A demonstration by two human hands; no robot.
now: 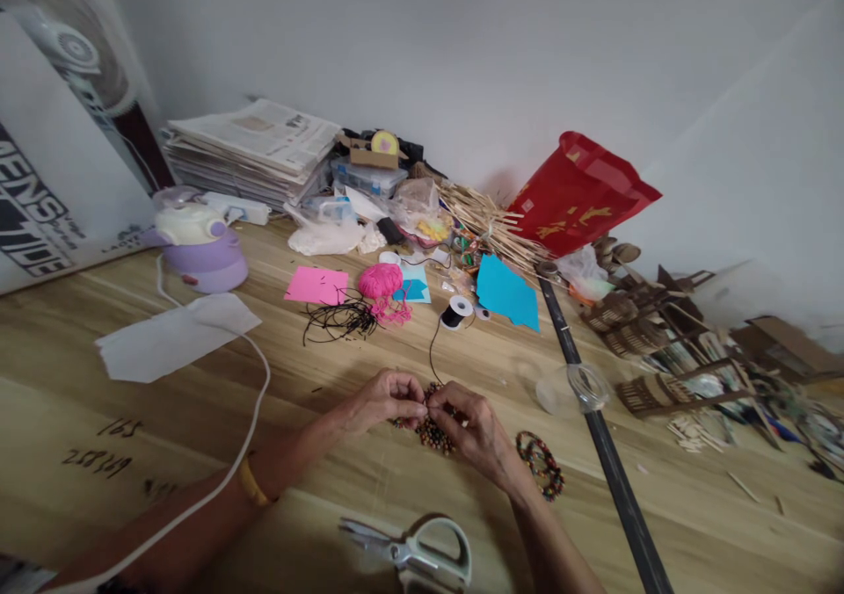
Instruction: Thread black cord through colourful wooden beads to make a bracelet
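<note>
Both my hands meet over a small heap of brown wooden beads (433, 436) on the wooden table (330, 488). My left hand (384, 399) has its fingers pinched together at the beads. My right hand (473, 427) is curled closed beside it, fingertips touching the same cluster. A thin black cord (433, 352) runs from between my fingers up to a black thread spool (454, 313). A finished multicoloured bead bracelet (541, 464) lies just right of my right wrist.
Scissors (415, 552) lie near the front edge. A white cable (254, 409) crosses the left side from a purple appliance (198, 244). Pink yarn (381, 282), coloured paper, a red bag (580, 191), newspapers (254, 148) and wooden model parts (659, 348) crowd the back and right.
</note>
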